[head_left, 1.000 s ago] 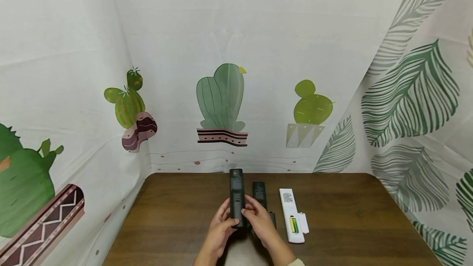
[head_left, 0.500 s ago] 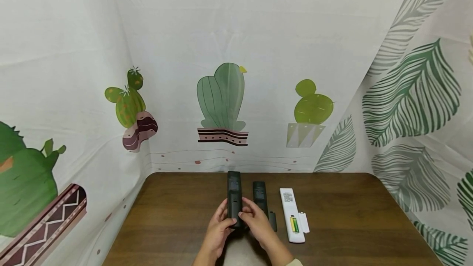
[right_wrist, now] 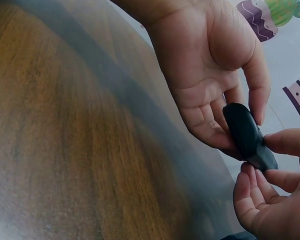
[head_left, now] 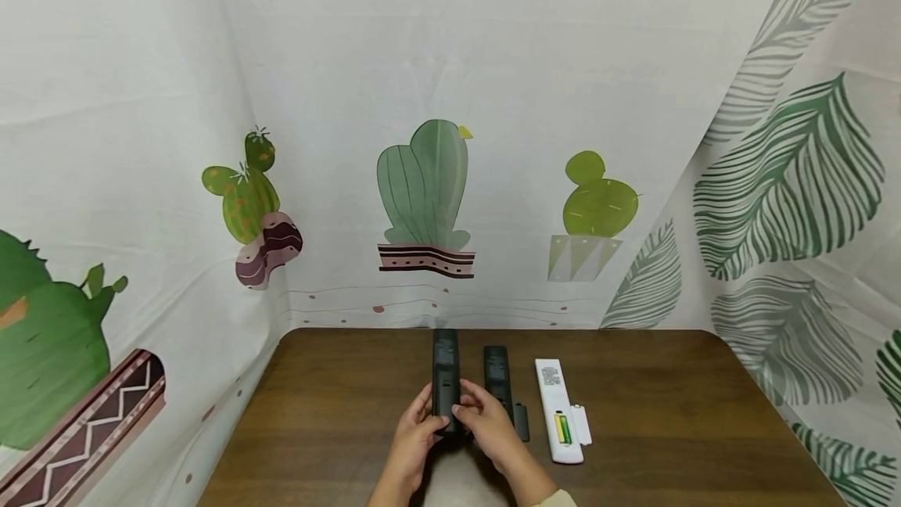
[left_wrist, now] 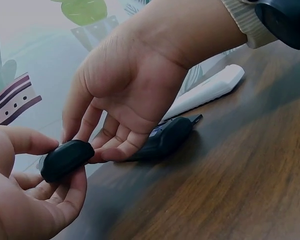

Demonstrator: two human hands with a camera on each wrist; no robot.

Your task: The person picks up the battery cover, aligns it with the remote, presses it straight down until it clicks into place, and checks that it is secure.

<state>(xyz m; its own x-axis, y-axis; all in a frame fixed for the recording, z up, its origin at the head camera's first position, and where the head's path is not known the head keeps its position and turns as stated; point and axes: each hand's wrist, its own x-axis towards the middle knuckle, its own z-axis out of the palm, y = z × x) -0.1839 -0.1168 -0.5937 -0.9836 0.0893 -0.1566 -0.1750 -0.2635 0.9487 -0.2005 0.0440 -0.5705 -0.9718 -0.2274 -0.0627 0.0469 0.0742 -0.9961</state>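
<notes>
Both hands hold a black remote control [head_left: 446,366] just above the table, its back facing up in the head view. My left hand [head_left: 414,436] grips its near left side, thumb on the back. My right hand [head_left: 490,427] pinches it from the right, thumb on the back near the lower end. Only the rounded near end of the held remote [left_wrist: 67,161] shows in the left wrist view, between the two hands. The right wrist view has the same remote [right_wrist: 244,131] end-on, with fingers on both sides. My palms hide part of its lower edges.
To the right lies a second black remote [head_left: 496,370], a small black cover [head_left: 521,421] beside it. Farther right, a white remote [head_left: 553,390] has its compartment uncovered, with yellow-green batteries [head_left: 563,427] inside. A white cover [head_left: 581,424] touches its side. Printed cloth [head_left: 507,303] stands behind the table.
The held remote has shifted slightly left and its far end has dipped. My right hand has moved a little left with it, and more of the small black cover shows.
</notes>
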